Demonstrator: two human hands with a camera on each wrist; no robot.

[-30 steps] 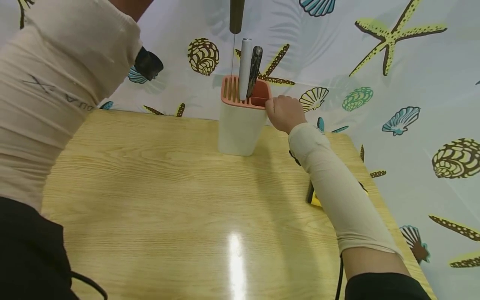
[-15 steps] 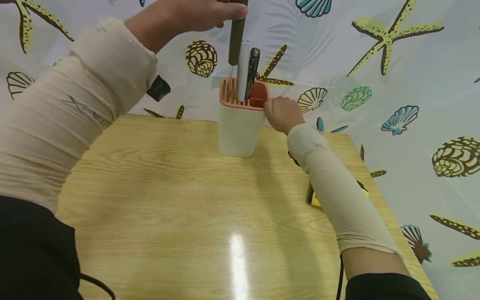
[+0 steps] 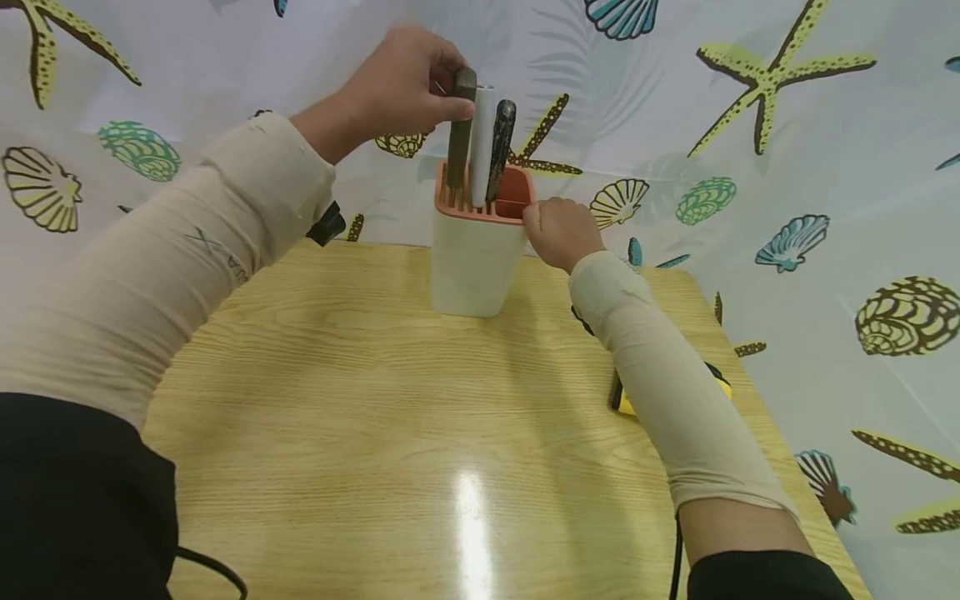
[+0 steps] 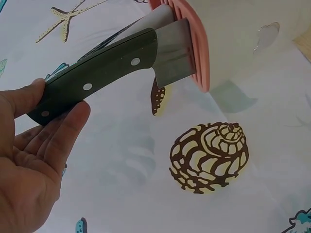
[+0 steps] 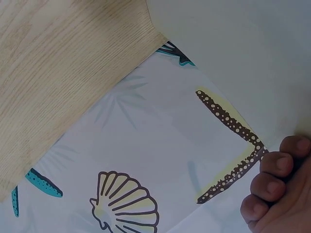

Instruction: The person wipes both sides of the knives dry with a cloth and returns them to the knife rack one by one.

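Observation:
My left hand (image 3: 405,92) pinches the end of a dark green knife handle (image 3: 460,142) between thumb and fingers. In the left wrist view, a short stretch of the knife's blade (image 4: 174,53) shows above the slots, while the rest is hidden inside the white knife holder (image 3: 474,271) with its salmon-coloured slotted top. A white handle (image 3: 482,150) and a black speckled handle (image 3: 502,146) stand in neighbouring slots. At the holder's right rim, my right hand (image 3: 562,232) grips the edge; its curled fingers (image 5: 269,187) appear beside the holder's wall in the right wrist view.
The holder stands at the back of a wooden table (image 3: 360,400), close to a shell-patterned cloth (image 3: 780,167). A yellow and black object (image 3: 626,404) lies partly under my right sleeve. Black cables (image 3: 213,567) hang near both arms.
My left hand has come down and right into view with the green-handled knife, whose blade has sunk into the holder's slot. The right hand keeps its place on the rim.

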